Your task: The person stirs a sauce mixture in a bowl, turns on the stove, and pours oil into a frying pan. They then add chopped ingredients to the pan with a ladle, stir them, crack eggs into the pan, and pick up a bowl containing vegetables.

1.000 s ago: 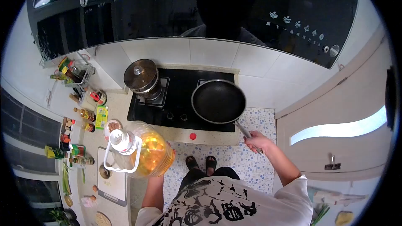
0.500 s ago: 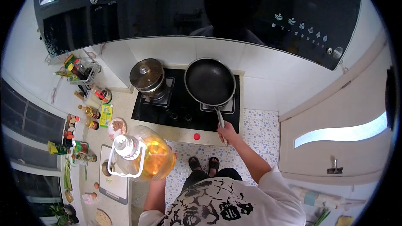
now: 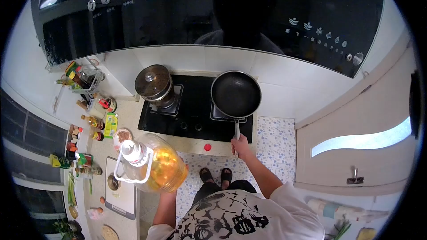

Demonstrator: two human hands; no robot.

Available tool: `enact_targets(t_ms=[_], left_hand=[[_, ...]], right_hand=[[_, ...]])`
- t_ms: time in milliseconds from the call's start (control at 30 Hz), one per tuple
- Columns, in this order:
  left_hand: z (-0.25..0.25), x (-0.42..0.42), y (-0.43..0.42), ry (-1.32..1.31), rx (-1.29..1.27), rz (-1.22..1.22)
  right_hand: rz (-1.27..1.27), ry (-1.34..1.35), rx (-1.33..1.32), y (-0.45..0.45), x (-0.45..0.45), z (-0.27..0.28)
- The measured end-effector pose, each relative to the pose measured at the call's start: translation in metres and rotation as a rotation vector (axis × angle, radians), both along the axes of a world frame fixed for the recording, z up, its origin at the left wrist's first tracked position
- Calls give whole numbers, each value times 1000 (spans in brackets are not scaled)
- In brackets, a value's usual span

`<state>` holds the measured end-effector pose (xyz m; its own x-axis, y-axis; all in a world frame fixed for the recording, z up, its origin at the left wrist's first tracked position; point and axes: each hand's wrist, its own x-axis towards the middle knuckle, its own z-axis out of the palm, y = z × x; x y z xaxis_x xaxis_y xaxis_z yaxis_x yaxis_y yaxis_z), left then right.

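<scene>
My right hand is closed round the metal handle of a dark frying pan at the right burner. Inside, the pan is black, with no food visible in it. My left hand supports a big clear oil jug from below and behind. Most of that hand is hidden by the jug, with only some fingertips and the forearm showing. Golden oil fills the lower part of the jug. Its white cap and white carrying loop point left, and the jug is tilted over the counter edge.
A lidded pot sits on the left burner of the black stove. Along the left counter are a plate of meat, a cutting board and several seasoning bottles. The range hood hangs above.
The pan has shifted right and tilted on the burner, its handle moving with my right hand. The oil jug stays nearly in place. The view has shifted slightly.
</scene>
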<state>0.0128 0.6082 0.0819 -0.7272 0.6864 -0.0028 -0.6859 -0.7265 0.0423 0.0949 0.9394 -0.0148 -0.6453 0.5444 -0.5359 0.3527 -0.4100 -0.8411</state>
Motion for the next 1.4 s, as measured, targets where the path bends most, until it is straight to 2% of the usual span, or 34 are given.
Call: enact_targets(t_ms=[67,167,267,367,833,967,1033,1100,1167,1233,1300,1367,1400], left_hand=[[-11,-3,1,3,-33,9],[-42,-9,-1,-78,65,-43],[-21,-7,4,-163,62,-47],[-45,-13,-2,-84,74,-81],[-30,-8,4,-167,47,-13],[-23,-7,8,-315,73,25],[-25,-6,12,-580,255,29],[-39,-9,12,-944,652,-19],[-57,-18,12,-1073,930,-90],[-67,-22,13,-1170,1085,-139],[-71,-27,20,-1247,1108,-170],[-85,-33,31,-769,555,-137],[-100,-37,39,-233,7,-77]], right_hand=[[6,-24,23,-3,3,-7],[66,-9,87,-6,10,-18],[50,-33,57,-13,9,-5],[64,18,89,-16,7,-3],[29,-63,-15,-23,-8,-7],[30,-16,-127,-22,-8,-6],[-12,-170,-109,-9,-13,-9],[-89,-187,217,-7,-9,-11],[-198,-45,857,-12,-3,6],[-96,263,680,-20,-5,96],[75,465,1211,-24,-8,160],[158,655,1380,-30,-10,206],[191,669,1405,-36,-12,224]])
